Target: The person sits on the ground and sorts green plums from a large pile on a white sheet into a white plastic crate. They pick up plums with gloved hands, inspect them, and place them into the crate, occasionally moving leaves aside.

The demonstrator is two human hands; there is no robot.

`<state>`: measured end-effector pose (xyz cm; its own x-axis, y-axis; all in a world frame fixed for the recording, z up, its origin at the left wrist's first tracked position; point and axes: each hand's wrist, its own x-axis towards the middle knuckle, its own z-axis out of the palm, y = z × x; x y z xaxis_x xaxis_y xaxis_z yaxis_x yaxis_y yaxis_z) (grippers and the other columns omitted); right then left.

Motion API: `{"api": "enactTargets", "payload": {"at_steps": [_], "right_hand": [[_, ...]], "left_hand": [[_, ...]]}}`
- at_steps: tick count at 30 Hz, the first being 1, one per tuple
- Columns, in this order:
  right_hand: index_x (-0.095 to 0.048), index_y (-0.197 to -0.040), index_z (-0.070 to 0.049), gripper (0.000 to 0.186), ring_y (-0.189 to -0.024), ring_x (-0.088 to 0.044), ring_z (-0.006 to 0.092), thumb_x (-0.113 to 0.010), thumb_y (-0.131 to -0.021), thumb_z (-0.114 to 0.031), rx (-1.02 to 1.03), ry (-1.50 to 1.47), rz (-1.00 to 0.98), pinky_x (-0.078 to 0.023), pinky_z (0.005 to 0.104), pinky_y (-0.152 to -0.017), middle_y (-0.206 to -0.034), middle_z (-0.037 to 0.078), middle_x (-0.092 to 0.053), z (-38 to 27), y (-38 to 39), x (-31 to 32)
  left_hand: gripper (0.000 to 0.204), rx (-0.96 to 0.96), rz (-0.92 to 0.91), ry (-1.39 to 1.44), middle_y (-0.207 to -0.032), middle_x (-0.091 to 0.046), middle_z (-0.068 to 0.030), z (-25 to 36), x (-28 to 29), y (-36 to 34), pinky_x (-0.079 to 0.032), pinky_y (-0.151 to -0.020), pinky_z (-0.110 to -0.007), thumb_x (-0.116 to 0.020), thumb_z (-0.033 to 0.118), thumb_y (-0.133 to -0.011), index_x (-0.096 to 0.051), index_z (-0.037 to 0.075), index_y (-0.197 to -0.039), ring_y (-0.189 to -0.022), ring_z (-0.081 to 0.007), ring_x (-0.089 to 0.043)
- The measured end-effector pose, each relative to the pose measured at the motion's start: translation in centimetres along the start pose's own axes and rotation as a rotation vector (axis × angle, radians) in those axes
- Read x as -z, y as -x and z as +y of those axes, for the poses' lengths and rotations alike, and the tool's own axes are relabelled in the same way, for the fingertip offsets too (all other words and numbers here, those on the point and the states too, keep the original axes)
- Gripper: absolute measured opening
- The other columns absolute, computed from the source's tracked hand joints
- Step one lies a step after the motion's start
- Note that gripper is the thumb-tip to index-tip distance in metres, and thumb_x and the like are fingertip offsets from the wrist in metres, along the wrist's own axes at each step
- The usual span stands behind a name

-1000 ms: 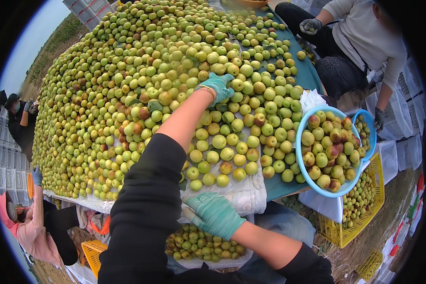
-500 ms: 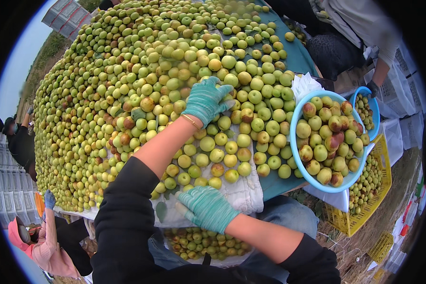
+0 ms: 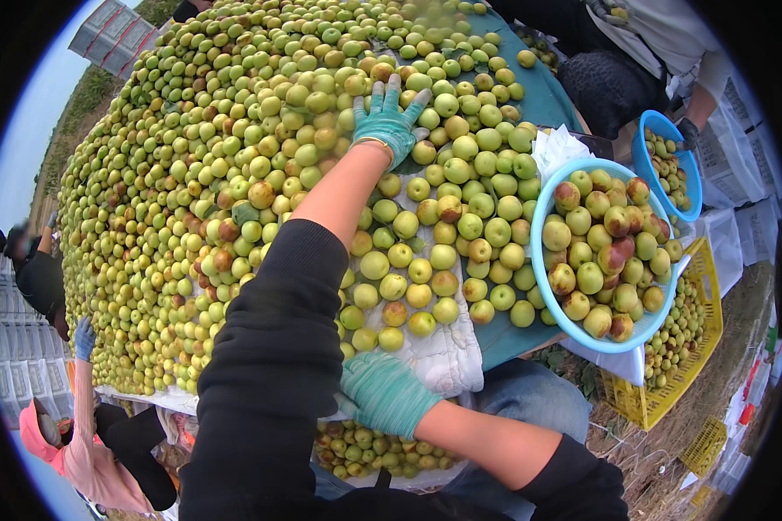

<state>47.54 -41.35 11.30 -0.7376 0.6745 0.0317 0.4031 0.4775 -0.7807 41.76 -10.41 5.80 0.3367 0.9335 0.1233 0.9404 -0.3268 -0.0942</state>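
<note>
Both my hands wear green striped knit gloves. My left hand (image 3: 389, 122) reaches far out over a large heap of green jujubes (image 3: 235, 174), fingers spread, palm down on the fruit. Some of the jujubes have brown-red patches. My right hand (image 3: 389, 395) is at the near edge of the white padded cloth (image 3: 447, 356), back up and fingers curled under; whatever they hold, if anything, is hidden. Directly below it sits a container of jujubes (image 3: 374, 451), partly covered by the hand.
To the right stands a light-blue basin (image 3: 543, 286) of browner jujubes, beside a yellow crate (image 3: 621, 399) of fruit. A person's gloved hand (image 3: 688, 132) is at a smaller blue basin (image 3: 691, 187). At left, another person's blue-gloved hand (image 3: 85, 339) touches the heap.
My left hand has moved farther out over the heap, its fingers spreading. My right hand has shifted slightly right and its fingers have curled in. The smaller blue basin now sits tilted.
</note>
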Motion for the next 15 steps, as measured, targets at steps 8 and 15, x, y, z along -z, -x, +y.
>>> {"api": "enactTargets", "payload": {"at_steps": [8, 15], "right_hand": [[-0.064, -0.084, -0.003, 0.030, -0.074, -0.063, 0.0302, -0.047, -0.093, -0.026, -0.114, -0.160, -0.049, -0.050, 0.0423, -0.067, -0.075, 0.013, -0.063, -0.7, -0.1, 1.1], [-0.064, -0.080, -0.003, 0.035, -0.074, -0.063, 0.0300, -0.046, -0.093, -0.030, -0.146, -0.168, -0.254, -0.049, 0.0425, -0.069, -0.073, 0.013, -0.063, 0.6, 0.9, 3.2]], "left_hand": [[0.042, -0.012, -0.103, 0.295, -0.131, -0.049, -0.0164, -1.6, 1.1, -4.8, -0.038, -0.101, -0.049, -0.052, 0.031, -0.089, -0.050, 0.015, -0.128, -0.121, -0.0314, -0.048], [0.058, -0.078, -0.156, 0.254, -0.144, -0.032, -0.0180, -0.3, -1.4, -14.2, -0.042, -0.101, -0.046, -0.058, 0.021, -0.088, -0.038, 0.031, -0.141, -0.125, -0.0397, -0.043]]}}
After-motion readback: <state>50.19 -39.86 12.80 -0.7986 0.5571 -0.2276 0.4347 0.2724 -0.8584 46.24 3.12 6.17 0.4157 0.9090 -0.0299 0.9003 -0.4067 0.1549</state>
